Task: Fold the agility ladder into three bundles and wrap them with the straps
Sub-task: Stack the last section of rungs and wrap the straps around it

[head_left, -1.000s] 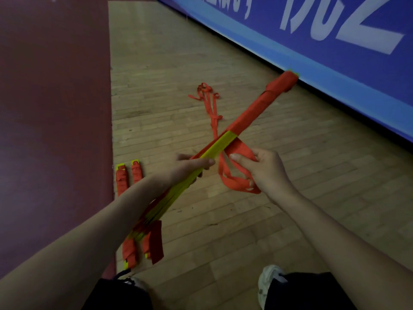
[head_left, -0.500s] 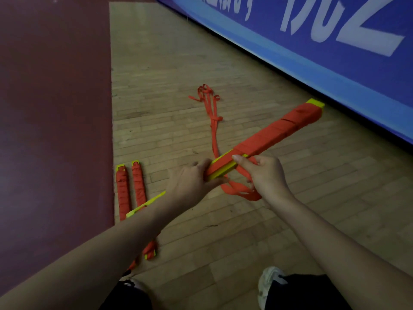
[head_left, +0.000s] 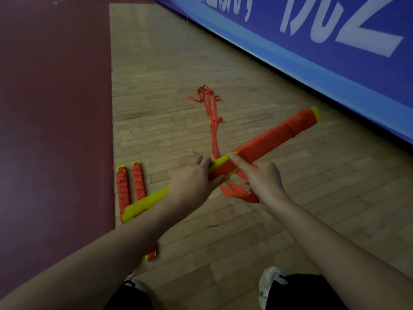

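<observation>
**Operator:** Head view. Where is the work item, and how are the grips set?

**Technician:** The bundle (head_left: 268,139) is held clear of the wooden floor (head_left: 223,242) and runs diagonally through both grips. The left grip (head_left: 192,184) is closed round it at about mid-length. The right grip (head_left: 261,177), just beyond the left, lays its index finger on the last turn of wrapping. Its other fingers curl on slack loops of strap (head_left: 237,193) hanging below it.

**Operator:** Materials and shape?

**Technician:** Flat yellow rungs, apparently rigid plastic, are stacked into a slim bar. Beyond the right grip the bar is covered in overlapping turns of orange woven webbing. Behind the left grip, bare yellow shows. The rest of the strap trails away from the grips along the floor, limp and twisted.

**Operator:** Handling?

**Technician:** Judged light, since one closed grip carries it in mid-air. The stack is stiff lengthwise, but smooth rungs may slide on each other. Take hold across the whole stack, next to the last turn. The webbing is soft and keeps no shape, so hold it taut or the turns will likely loosen.

**Operator:** Progress?

**Technician:** Two finished bundles (head_left: 122,191) lie side by side on the floor, to the left of the left grip. This appears to be the third, roughly half wrapped.
</observation>
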The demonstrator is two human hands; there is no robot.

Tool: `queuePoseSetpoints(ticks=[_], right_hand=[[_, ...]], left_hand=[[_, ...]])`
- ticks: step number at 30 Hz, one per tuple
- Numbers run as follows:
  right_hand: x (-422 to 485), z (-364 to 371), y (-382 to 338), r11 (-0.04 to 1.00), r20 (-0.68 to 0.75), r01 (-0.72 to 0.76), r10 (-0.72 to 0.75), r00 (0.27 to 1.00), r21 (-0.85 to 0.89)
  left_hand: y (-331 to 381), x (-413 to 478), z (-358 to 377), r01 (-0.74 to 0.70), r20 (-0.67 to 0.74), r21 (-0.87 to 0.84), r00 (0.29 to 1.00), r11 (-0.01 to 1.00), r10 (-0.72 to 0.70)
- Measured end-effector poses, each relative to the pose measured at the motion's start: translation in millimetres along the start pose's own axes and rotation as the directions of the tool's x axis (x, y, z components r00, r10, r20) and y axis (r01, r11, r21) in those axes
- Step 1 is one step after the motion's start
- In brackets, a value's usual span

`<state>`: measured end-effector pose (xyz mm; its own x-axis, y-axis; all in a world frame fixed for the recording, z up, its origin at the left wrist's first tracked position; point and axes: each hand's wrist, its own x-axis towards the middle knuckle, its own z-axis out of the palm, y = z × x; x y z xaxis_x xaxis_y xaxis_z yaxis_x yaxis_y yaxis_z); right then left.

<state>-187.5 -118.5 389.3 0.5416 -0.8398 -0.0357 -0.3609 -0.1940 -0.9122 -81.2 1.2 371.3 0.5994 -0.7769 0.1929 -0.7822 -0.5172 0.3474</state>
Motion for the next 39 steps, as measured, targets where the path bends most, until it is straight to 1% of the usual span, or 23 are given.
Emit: queuePoseSetpoints(ticks=[2,5,6,8,10,11,12,14,15,16,17,19,20,21,23,24,26,28,30,32,34,36,39], right_hand=[[0,4,2,0.997,-0.012,-0.062,0.063,0.998,0.04],[-2,8,3,0.983,-0.006,-0.128,0.13,0.991,0.132],[-3,8,3,0.971,-0.001,-0.151,0.154,0.988,0.184],[-4,8,0,0.926,0.033,-0.206,0.206,0.978,0.317],[-4,5,-1,0.883,0.074,-0.246,0.236,0.969,0.4],[-3,4,0,0.876,0.088,-0.259,0.244,0.966,0.406],[-2,2,1,0.871,0.095,-0.269,0.252,0.963,0.411],[1,-1,2,0.849,0.096,-0.274,0.259,0.961,0.451],[3,-2,3,0.844,0.102,-0.273,0.255,0.962,0.462],[2,-3,1,0.84,0.113,-0.275,0.252,0.961,0.468],[1,-4,-1,0.836,0.13,-0.272,0.239,0.962,0.477],[1,-4,-5,0.825,0.152,-0.247,0.196,0.969,0.509],[1,-3,-6,0.824,0.149,-0.228,0.176,0.973,0.519],[3,-4,-6,0.827,0.137,-0.201,0.151,0.979,0.525],[7,-5,-6,0.841,0.115,-0.138,0.091,0.989,0.522],[8,-5,-7,0.855,0.116,-0.111,0.06,0.991,0.507],[10,-6,-8,0.879,0.124,-0.069,0.011,0.992,0.471],[12,-9,-11,0.902,0.153,-0.041,-0.028,0.988,0.431],[13,-15,-14,0.908,0.25,-0.055,-0.056,0.967,0.416],[12,-22,-15,0.898,0.368,-0.11,-0.061,0.928,0.427],[12,-28,-13,0.929,0.421,-0.115,-0.047,0.906,0.351],[14,-32,-9,0.959,0.405,-0.075,-0.044,0.913,0.273],[17,-33,-4,0.97,0.318,-0.032,-0.048,0.947,0.241]], left_hand=[[1,-2,4,-0.08,-0.093,0.09,0.992,0.993,0.088],[0,-1,7,-0.161,-0.15,0.105,0.973,0.981,0.176],[0,-1,6,-0.175,-0.155,0.095,0.97,0.98,0.189],[1,-1,3,-0.154,-0.127,0.065,0.979,0.986,0.161],[0,2,-2,-0.109,-0.028,-0.006,0.994,0.994,0.109],[-3,5,-5,-0.087,0.056,-0.069,0.994,0.994,0.091],[-6,8,-10,-0.057,0.155,-0.152,0.985,0.987,0.08],[-11,11,-18,0.024,0.343,-0.318,0.935,0.948,0.091],[-14,11,-20,0.081,0.425,-0.401,0.899,0.912,0.108],[-17,9,-21,0.171,0.501,-0.499,0.857,0.849,0.122],[-18,6,-21,0.284,0.561,-0.602,0.815,0.746,0.143],[-21,3,-22,0.477,0.63,-0.731,0.746,0.487,0.215],[-22,3,-23,0.544,0.654,-0.742,0.715,0.392,0.248],[-25,5,-24,0.596,0.68,-0.73,0.683,0.334,0.266],[-30,7,-24,0.677,0.726,-0.687,0.622,0.265,0.294],[-32,9,-23,0.695,0.734,-0.676,0.604,0.246,0.312],[-34,10,-20,0.694,0.727,-0.682,0.61,0.23,0.316],[-34,11,-16,0.675,0.7,-0.711,0.653,0.195,0.29],[-36,12,-17,0.642,0.657,-0.75,0.693,0.16,0.298],[-40,14,-20,0.613,0.621,-0.778,0.721,0.137,0.307],[-44,16,-24,0.6,0.604,-0.791,0.738,0.117,0.3],[-46,19,-27,0.588,0.591,-0.802,0.76,0.102,0.271],[-49,23,-30,0.578,0.587,-0.809,0.786,0.107,0.194]])
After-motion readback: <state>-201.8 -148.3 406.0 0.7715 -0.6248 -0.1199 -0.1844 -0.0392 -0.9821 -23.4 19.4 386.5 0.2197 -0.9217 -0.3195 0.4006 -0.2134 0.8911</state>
